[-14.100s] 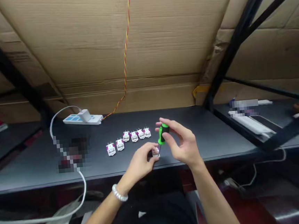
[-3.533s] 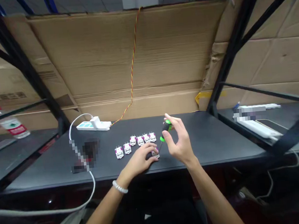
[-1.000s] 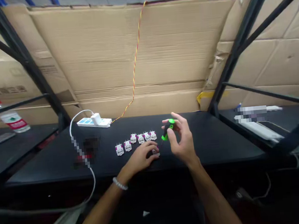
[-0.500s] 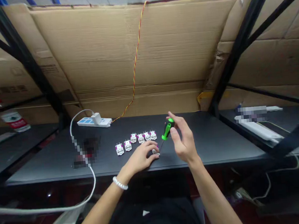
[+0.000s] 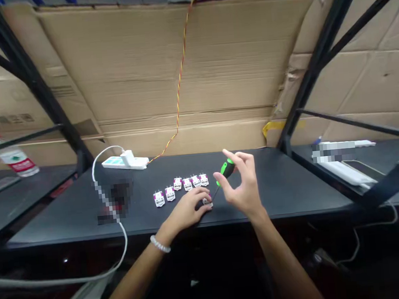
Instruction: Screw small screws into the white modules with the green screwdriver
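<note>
My left hand [image 5: 189, 209] rests on the black tabletop, with thumb and fingers closed around a small white-and-purple plug-like piece [image 5: 207, 204]. Fingers cover part of that piece. In my right hand [image 5: 244, 187] is a green-and-black screwdriver [image 5: 227, 168], tilted, its handle between thumb and fingers. Its thin shaft slopes down left to the held piece; the exact contact of the tip is too small to make out. Just beyond my left hand, several similar white-and-purple pieces [image 5: 187, 184] with thin prongs lie in an uneven row.
A white power strip [image 5: 117, 162] with a plugged-in adapter lies at the back left. Its white cable [image 5: 124, 235] hangs over the front edge. Black shelf posts [image 5: 303, 98] stand at both sides, and cardboard [image 5: 227, 72] closes the back. A bottle [image 5: 19, 160] stands at far left.
The right thumb has moved left across the screwdriver handle and the fingers have curled more around it. The left hand and the held piece stay in place.
</note>
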Available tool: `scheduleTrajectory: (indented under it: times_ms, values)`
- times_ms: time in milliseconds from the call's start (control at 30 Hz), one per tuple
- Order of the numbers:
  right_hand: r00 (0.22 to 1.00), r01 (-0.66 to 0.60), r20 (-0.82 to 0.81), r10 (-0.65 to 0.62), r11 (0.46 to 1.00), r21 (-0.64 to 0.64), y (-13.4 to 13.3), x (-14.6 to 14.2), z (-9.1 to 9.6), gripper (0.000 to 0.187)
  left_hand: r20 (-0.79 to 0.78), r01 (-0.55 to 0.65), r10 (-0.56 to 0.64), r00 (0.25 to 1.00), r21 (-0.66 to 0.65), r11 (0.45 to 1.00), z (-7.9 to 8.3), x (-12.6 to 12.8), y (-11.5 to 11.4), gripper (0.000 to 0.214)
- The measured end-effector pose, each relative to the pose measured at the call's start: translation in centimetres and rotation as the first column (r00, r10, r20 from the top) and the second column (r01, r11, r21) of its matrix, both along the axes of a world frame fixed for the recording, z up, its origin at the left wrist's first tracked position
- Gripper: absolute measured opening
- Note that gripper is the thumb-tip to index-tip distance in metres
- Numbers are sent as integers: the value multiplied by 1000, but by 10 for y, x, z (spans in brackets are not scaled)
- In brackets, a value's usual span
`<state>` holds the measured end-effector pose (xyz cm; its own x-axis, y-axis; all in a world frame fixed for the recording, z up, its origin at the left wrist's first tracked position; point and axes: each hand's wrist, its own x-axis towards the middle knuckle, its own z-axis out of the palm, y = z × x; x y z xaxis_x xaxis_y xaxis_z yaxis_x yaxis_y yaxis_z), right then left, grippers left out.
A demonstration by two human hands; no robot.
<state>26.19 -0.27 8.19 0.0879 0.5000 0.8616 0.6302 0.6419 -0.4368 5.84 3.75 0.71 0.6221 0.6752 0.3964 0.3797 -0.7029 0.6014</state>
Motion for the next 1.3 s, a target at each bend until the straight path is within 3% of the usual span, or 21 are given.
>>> scheduleTrajectory:
  times_ms: [100,300,533,767,967,1300]
  values:
    - [999,33,-9,-32,999,14,0,0,0,48,-8,1,-1,1000,-7,1000,0,0,0,6]
    - [995,-98,10,98,995,-3,-3,1,1,54,2,6,-6,1000,-4,1000,0,0,0,5]
    - [1000,1,24,-1,1000,25,0,-2,-1,52,-17,2,-1,1000,11,1000,3,1,-2,5]
    - [978,-208,-20,207,977,-39,-1,3,-1,60,0,-34,34,999,6,999,4,4,-5,9]
    - [996,-90,12,89,995,45,-2,1,3,51,40,-54,56,998,-35,998,2,6,-4,9]
    - [996,-22,-82,34,989,148,-5,19,5,47,9,-120,120,993,-27,992,9,7,-9,13]
